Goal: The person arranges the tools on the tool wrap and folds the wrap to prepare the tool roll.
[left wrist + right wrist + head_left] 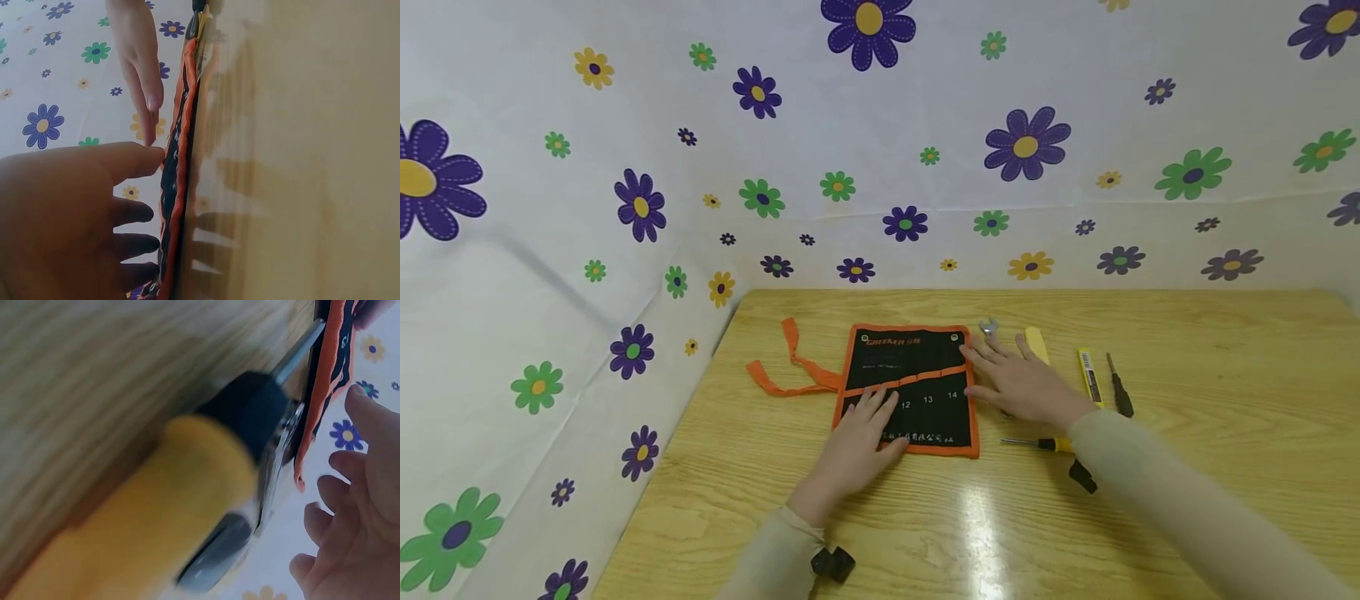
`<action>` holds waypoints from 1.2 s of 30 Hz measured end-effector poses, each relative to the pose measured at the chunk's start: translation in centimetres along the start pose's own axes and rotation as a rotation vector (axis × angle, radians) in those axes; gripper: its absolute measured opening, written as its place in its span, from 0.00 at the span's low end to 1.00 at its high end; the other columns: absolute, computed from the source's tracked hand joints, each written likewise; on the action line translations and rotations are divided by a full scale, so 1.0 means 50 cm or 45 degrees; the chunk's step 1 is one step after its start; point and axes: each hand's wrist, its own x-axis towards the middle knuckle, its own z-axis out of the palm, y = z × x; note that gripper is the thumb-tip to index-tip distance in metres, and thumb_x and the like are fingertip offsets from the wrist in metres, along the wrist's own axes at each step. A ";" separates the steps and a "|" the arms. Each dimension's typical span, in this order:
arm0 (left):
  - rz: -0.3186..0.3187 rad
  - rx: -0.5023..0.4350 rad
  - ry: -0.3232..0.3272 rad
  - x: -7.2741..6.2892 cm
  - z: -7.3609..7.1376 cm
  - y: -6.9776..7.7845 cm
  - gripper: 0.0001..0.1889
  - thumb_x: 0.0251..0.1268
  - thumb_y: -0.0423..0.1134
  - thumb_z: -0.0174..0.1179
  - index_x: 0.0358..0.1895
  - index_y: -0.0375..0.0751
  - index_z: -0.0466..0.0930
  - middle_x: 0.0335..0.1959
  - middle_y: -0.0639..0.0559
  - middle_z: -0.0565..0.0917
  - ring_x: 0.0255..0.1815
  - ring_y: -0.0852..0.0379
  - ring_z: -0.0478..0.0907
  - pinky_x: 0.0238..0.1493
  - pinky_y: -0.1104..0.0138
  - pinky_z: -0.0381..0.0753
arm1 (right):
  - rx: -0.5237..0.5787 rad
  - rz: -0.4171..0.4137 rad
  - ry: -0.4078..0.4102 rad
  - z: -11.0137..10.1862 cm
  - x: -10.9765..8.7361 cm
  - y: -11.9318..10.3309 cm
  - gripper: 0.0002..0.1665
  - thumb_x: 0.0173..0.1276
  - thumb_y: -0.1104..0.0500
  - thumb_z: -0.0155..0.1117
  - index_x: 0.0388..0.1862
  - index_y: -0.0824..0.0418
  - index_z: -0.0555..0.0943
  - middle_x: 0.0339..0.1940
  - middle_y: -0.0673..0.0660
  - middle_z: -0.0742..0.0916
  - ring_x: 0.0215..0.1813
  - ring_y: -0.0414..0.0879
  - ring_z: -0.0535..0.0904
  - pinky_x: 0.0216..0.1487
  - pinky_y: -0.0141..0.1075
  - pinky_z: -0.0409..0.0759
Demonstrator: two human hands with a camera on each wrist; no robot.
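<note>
A black tool pouch (917, 421) with orange edging lies flat on the table, its numbered pockets facing up and orange tie straps (801, 383) spread to the left. My left hand (853, 454) rests on the pouch's lower left part, fingers extended. At the pouch's right edge is my right hand (1018, 383), fingers spread and holding nothing. In the left wrist view the left fingers (134, 244) reach the pouch's side. Close to the right wrist camera looms a yellow-handled screwdriver (206, 456); the right hand (356, 506) is beside the pouch there.
Right of the pouch lie a wrench (988, 326) partly covered by the right hand, a yellow object (1036, 342), a yellow utility knife (1090, 377) and a dark-handled screwdriver (1121, 393). The wooden table (1240, 375) meets flower-patterned sheeting at the back and left.
</note>
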 end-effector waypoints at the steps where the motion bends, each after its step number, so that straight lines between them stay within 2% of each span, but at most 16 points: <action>1: -0.003 -0.001 -0.012 0.000 0.001 0.002 0.36 0.70 0.56 0.51 0.75 0.43 0.54 0.75 0.43 0.53 0.76 0.44 0.44 0.70 0.46 0.49 | -0.003 -0.003 -0.018 0.002 0.006 -0.002 0.42 0.74 0.38 0.47 0.77 0.58 0.53 0.77 0.60 0.56 0.76 0.59 0.48 0.70 0.62 0.38; 7: -0.023 0.019 -0.019 0.003 0.010 0.003 0.37 0.70 0.57 0.51 0.75 0.43 0.54 0.76 0.44 0.52 0.76 0.43 0.44 0.70 0.45 0.49 | -0.041 -0.016 -0.122 0.007 0.025 -0.011 0.42 0.73 0.38 0.48 0.77 0.60 0.55 0.76 0.60 0.57 0.76 0.59 0.48 0.70 0.62 0.40; 15: -0.057 0.074 -0.031 0.008 0.014 -0.007 0.36 0.71 0.59 0.48 0.74 0.43 0.57 0.76 0.46 0.52 0.76 0.45 0.44 0.71 0.47 0.47 | -0.069 -0.007 -0.184 0.019 0.029 -0.017 0.42 0.73 0.38 0.48 0.76 0.61 0.56 0.76 0.60 0.59 0.76 0.58 0.48 0.70 0.61 0.42; 21: -0.124 0.121 -0.026 0.013 0.008 -0.008 0.38 0.70 0.64 0.45 0.75 0.44 0.55 0.76 0.49 0.51 0.76 0.47 0.42 0.71 0.46 0.44 | -0.031 -0.025 -0.150 0.019 0.017 -0.034 0.41 0.72 0.38 0.49 0.74 0.62 0.60 0.74 0.62 0.62 0.75 0.59 0.50 0.70 0.60 0.42; 27: -0.185 0.168 -0.022 0.020 0.007 -0.017 0.39 0.69 0.66 0.43 0.76 0.47 0.53 0.76 0.52 0.50 0.76 0.47 0.41 0.71 0.46 0.43 | -0.076 -0.076 -0.111 0.014 0.003 -0.051 0.39 0.72 0.39 0.51 0.72 0.63 0.65 0.71 0.64 0.67 0.73 0.59 0.56 0.70 0.59 0.43; 36: -0.196 0.176 -0.012 0.026 0.008 -0.026 0.39 0.69 0.64 0.46 0.76 0.48 0.52 0.76 0.52 0.49 0.76 0.46 0.41 0.72 0.47 0.40 | -0.086 -0.103 -0.092 0.017 -0.011 -0.061 0.39 0.72 0.40 0.51 0.71 0.65 0.66 0.70 0.65 0.68 0.73 0.60 0.56 0.71 0.59 0.43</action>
